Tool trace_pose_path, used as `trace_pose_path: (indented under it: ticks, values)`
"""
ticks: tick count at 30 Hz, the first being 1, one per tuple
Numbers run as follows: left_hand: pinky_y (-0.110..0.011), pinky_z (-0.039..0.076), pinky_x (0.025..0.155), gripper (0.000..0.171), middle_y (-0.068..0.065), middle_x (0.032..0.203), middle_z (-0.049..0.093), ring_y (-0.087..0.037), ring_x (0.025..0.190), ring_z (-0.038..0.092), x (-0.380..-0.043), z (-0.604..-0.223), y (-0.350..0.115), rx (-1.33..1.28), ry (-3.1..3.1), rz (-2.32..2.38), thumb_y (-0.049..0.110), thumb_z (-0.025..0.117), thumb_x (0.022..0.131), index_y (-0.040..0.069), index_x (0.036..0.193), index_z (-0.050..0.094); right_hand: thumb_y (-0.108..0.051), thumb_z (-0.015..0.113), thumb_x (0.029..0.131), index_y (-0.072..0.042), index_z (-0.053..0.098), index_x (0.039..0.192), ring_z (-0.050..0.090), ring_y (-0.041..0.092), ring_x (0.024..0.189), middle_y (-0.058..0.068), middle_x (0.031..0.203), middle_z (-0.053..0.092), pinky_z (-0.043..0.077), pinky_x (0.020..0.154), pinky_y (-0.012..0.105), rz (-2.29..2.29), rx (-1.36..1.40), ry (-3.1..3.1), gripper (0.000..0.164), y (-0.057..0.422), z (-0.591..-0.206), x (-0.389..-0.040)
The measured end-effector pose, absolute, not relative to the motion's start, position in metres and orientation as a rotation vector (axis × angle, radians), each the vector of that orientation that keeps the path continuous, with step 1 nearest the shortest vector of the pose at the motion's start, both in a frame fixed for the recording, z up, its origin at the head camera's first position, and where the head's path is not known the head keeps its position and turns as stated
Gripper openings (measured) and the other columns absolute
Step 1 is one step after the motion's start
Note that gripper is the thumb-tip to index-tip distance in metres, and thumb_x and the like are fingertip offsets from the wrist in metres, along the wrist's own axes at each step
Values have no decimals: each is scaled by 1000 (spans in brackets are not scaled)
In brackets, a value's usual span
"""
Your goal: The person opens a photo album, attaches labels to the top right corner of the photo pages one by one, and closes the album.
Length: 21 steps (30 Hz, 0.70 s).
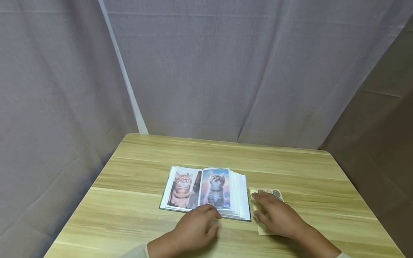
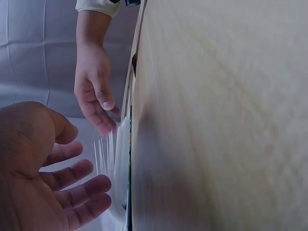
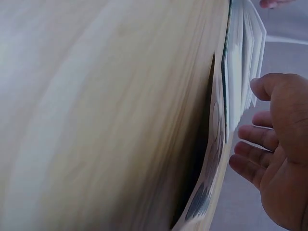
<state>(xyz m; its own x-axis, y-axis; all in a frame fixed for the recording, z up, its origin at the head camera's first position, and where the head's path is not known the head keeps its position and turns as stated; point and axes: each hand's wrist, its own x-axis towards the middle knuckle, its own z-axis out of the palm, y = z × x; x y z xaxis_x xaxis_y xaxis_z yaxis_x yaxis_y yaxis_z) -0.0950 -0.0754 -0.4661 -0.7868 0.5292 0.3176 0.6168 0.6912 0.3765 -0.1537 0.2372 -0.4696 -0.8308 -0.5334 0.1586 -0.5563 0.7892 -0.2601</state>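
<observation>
A photo album (image 1: 242,197) lies spread on the table. Its left page carries a picture of an orange cat (image 1: 181,190), its right page a kitten picture (image 1: 215,186). My left hand (image 1: 196,227) is at the album's lower edge with loosely bent fingers, holding nothing. To the album's right lies a beige sheet (image 1: 264,230) with round, sticker-like designs. Over that sheet is my right hand (image 1: 280,215), fingers relaxed and partly covering it. In the right wrist view the sheet (image 3: 211,159) has an edge lifted off the table, and the right hand (image 3: 284,134) stays apart from it.
The wooden table (image 1: 129,172) has rounded far corners. Grey curtains (image 1: 200,71) hang behind it and on both sides, with a pale gap at the back left. Loose album pages (image 2: 107,149) stand slightly fanned in the left wrist view.
</observation>
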Motion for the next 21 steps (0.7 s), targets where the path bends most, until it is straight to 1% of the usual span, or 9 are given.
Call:
trace_pose_path:
  ticks: [3, 6, 11, 14, 18, 21]
  values:
    - [-29, 54, 90, 22, 7, 115, 66, -10, 107, 64, -94, -466, -72, -942, -2724, -706, 21, 69, 92, 17, 113, 71, -29, 73, 96, -2, 54, 145, 49, 39, 137, 17, 149, 52, 43, 105, 59, 463, 839, -2927, 60, 246, -470, -152]
    - [-29, 53, 90, 22, 8, 115, 66, -10, 108, 64, -94, -465, -69, -950, -2722, -710, 21, 69, 92, 18, 114, 71, -28, 75, 95, -2, 50, 149, 50, 37, 135, 15, 148, 54, 44, 105, 58, 469, 802, -2937, 65, 253, -471, -152]
    - [-27, 53, 89, 22, 8, 114, 66, -8, 107, 64, -94, -462, -62, -976, -2708, -701, 22, 69, 93, 18, 114, 71, -26, 77, 93, -11, 48, 153, 50, 40, 135, 14, 144, 57, 43, 104, 60, 485, 758, -2922, 69, 263, -471, -151]
    - [-26, 53, 88, 21, 8, 114, 66, -8, 107, 64, -94, -461, -59, -993, -2707, -703, 22, 69, 93, 18, 114, 71, -30, 77, 93, -8, 47, 153, 48, 44, 135, 20, 144, 55, 43, 103, 63, 491, 723, -2932, 71, 268, -471, -150]
    - [-25, 53, 87, 21, 8, 114, 66, -8, 106, 64, -95, -460, -54, -1010, -2715, -707, 23, 68, 94, 19, 115, 71, -36, 79, 90, 2, 42, 151, 48, 47, 134, 28, 145, 51, 44, 100, 64, 494, 682, -2954, 81, 275, -472, -150]
    - [-24, 53, 85, 22, 9, 114, 66, -7, 106, 64, -96, -458, -48, -1022, -2721, -687, 24, 68, 94, 19, 115, 71, -39, 81, 88, 5, 39, 152, 47, 47, 134, 29, 147, 48, 44, 101, 63, 498, 673, -2965, 88, 279, -474, -150]
